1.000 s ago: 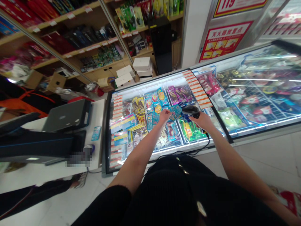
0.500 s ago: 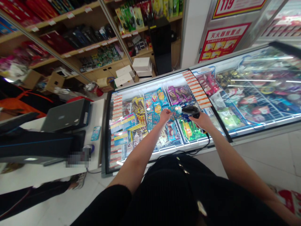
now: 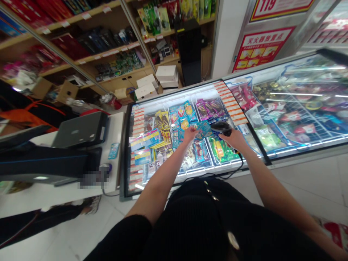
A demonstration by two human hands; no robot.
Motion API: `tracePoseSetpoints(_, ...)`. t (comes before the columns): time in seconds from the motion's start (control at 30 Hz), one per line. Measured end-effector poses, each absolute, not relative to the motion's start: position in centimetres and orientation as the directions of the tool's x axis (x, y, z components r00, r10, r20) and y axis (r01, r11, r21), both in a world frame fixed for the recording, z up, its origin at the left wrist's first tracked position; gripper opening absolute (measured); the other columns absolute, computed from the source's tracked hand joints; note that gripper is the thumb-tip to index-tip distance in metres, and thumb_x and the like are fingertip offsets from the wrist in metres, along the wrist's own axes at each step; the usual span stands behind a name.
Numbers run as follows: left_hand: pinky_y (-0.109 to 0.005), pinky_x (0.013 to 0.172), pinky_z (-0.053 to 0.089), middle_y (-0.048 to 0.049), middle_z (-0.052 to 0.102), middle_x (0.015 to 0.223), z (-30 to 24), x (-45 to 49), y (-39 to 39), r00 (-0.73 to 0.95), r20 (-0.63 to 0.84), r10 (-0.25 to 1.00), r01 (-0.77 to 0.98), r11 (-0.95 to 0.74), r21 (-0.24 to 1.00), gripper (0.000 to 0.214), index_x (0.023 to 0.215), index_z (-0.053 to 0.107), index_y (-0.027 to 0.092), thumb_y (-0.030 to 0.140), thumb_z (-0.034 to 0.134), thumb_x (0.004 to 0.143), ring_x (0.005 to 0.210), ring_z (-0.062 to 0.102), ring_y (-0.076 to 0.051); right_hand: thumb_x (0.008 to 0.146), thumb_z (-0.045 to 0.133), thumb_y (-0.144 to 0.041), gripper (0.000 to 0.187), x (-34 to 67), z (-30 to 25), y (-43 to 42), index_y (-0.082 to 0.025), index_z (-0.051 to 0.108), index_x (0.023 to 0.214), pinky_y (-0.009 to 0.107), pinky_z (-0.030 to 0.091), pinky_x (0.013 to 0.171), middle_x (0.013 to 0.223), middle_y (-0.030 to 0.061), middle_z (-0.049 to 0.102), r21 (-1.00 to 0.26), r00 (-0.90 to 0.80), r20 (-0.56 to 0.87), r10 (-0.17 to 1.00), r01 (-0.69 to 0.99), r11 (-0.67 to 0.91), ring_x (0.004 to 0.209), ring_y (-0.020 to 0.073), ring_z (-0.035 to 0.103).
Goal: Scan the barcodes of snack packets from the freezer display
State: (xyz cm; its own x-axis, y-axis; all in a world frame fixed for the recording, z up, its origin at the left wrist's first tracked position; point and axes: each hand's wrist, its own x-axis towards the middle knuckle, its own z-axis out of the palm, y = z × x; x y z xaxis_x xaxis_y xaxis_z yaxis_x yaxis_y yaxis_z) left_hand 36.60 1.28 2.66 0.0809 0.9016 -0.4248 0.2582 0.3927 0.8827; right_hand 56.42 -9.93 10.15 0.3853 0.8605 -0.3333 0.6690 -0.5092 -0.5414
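Observation:
My left hand (image 3: 190, 134) pinches the left end of a blue printed packet (image 3: 203, 129) above the glass-topped freezer (image 3: 174, 95). In my right hand (image 3: 232, 137) is a black handheld barcode scanner (image 3: 220, 127), its head pointing left at the packet. The scanner's cable (image 3: 240, 165) drops from the grip and runs left along the freezer's front edge. Beneath my hands lie rows of wrapped ice creams: yellow packs (image 3: 162, 121), purple packs (image 3: 208, 108) and green packs (image 3: 221, 149). Some of the fingers of my right hand are hidden behind the scanner.
At left, a white counter (image 3: 114, 127) carries a closed dark laptop-like device (image 3: 81, 128), a monitor and a small blue card-like item (image 3: 113, 150). White boxes (image 3: 165, 74) sit behind the freezer, before stocked shelves. Parts of another person show at far left.
The blue packet has turned so more of its printed face shows, still between my left hand and the scanner. The whole view has shifted slightly; my right hand keeps its grip.

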Motion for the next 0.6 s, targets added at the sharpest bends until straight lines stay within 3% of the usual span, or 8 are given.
tracePoseSetpoints(0.27,-0.025,0.065,0.047,0.0043,0.056,0.064,3.0,32.2,-0.1,-0.047,-0.542,0.839,0.051,0.544,0.837,0.018,0.073,0.054,0.018,0.012,0.07,0.07,0.062,0.057,-0.011,0.082,0.065,-0.05,0.042,54.4,9.7,-8.7,-0.013,0.068,0.101,0.027,0.046,0.057,0.062,0.0066,0.067,-0.54,0.325,-0.32,0.89,0.709,-0.453,0.06,0.0222,0.067)
tracePoseSetpoints(0.6,-0.027,0.072,0.05,0.0052,0.054,0.062,2.2,26.4,-1.6,-0.167,-0.625,0.763,-0.239,0.583,0.776,0.021,0.07,0.049,0.018,0.004,0.064,0.065,0.061,0.058,-0.008,0.082,0.065,-0.048,0.038,50.9,10.9,-7.0,-0.013,0.068,0.099,0.027,0.047,0.059,0.058,0.0048,0.066,-0.552,0.241,-0.329,0.913,0.735,-0.393,0.057,0.0218,0.067)
